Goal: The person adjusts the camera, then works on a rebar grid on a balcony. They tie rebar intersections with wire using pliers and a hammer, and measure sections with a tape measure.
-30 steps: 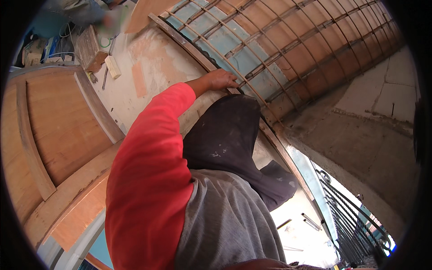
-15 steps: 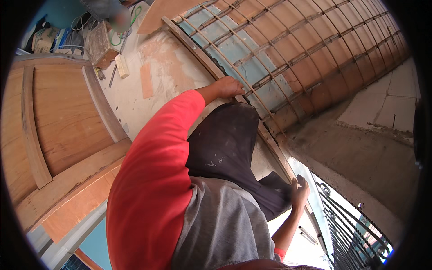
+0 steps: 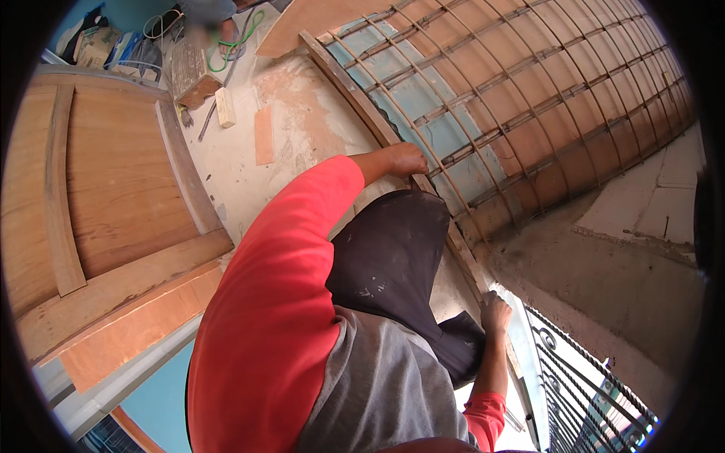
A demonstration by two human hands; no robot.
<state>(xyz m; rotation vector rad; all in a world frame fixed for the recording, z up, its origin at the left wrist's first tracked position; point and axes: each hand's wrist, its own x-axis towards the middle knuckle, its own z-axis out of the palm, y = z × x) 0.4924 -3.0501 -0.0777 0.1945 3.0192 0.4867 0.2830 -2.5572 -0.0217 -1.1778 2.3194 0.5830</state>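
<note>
A long wooden batten (image 3: 361, 98) runs diagonally along the edge of the panelled bed, passing just beyond my dark-trousered knee (image 3: 393, 241). My left hand (image 3: 405, 159) is closed over it beside the knee, next to the near end of the steel rebar grid (image 3: 483, 94); its fingertips are partly hidden. Lower down the same batten, past my shin, my right hand (image 3: 496, 311) is closed on it in a fist, with the fingers mostly out of sight. Under the rebar lie brown and pale blue panels (image 3: 430, 83).
A framed plywood panel (image 3: 124, 189) stands at the left. Beyond it are a wooden block (image 3: 225, 107), a worn box (image 3: 192, 72) and a green cord (image 3: 226, 53). At right are a concrete ledge (image 3: 604, 257) and a black metal railing (image 3: 581, 377). Part of a person (image 3: 211, 11) shows at the top.
The view has shifted, so the surroundings sit further right and lower. My right hand has moved up the batten, and its raised fingers have folded into a fist. My left hand stays on the batten.
</note>
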